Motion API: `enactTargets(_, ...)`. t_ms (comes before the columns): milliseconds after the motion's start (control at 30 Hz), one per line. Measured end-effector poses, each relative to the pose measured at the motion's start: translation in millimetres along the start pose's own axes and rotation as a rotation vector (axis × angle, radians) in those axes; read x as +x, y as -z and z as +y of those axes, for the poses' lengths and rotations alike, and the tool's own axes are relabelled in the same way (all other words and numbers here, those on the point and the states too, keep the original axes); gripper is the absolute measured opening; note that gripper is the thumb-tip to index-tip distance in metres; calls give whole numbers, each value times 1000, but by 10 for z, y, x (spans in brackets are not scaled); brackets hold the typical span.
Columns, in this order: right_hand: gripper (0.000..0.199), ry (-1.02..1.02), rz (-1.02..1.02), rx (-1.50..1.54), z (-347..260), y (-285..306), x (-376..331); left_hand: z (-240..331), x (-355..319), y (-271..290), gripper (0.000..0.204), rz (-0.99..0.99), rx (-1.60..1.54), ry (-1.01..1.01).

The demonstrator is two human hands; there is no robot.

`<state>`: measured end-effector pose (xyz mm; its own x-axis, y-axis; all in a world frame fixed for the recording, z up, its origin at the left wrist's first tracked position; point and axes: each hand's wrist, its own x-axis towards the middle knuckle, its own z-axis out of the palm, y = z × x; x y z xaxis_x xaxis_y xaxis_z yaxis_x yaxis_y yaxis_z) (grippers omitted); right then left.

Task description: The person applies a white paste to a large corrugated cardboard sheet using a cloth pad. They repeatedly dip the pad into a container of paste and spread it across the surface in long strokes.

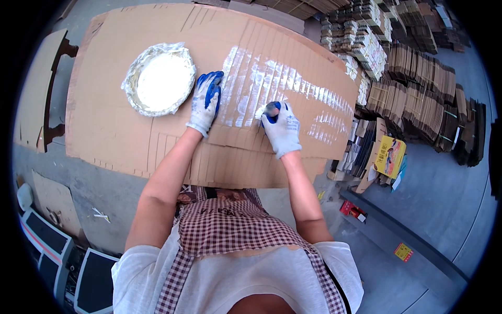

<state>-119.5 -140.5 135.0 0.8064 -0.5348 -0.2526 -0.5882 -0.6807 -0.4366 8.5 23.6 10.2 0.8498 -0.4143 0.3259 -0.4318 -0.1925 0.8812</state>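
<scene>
A brown cardboard sheet (172, 136) lies before me, streaked with white paste (293, 81) in ribbed lines right of centre. My right hand (282, 125), in a white and blue glove, is closed round a short brush (271, 110). Its rounded dark end faces up, and whitish matter shows at its left side, over the cardboard. In a matching glove, my left hand (206, 102) rests on the sheet with fingers stretched forward, holding nothing. Just left of it stands a round basin (130, 86) lined with crumpled plastic and filled with white paste (166, 78).
Stacked cardboard (418, 102) stands along the right, near a yellow box (390, 157). A dark metal rail (408, 230) crosses the floor at lower right. On the left are a board on dark supports (42, 94) and grey-framed dark panels (47, 230).
</scene>
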Motion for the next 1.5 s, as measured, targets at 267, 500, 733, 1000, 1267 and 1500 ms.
enactTargets(267,37,154,-4,151,-73,-272,-348,-19,8,7,43,-43,-83,79)
enactTargets(500,37,265,39,251,-72,-149,-332,-68,-24,46,47,2,-232,44)
enactTargets(733,49,274,-95,179,-201,-495,-261,-71,7,22,45,-8,-221,50)
enactTargets(1000,44,-20,163,121,230,-123,-475,-61,-17,29,43,22,-178,27)
enactTargets(1267,41,-174,428,183,681,10,-617,-73,-24,2,42,11,-167,53)
enactTargets(1500,42,-102,332,139,541,-303,-670,17,3,6,38,-28,-141,49)
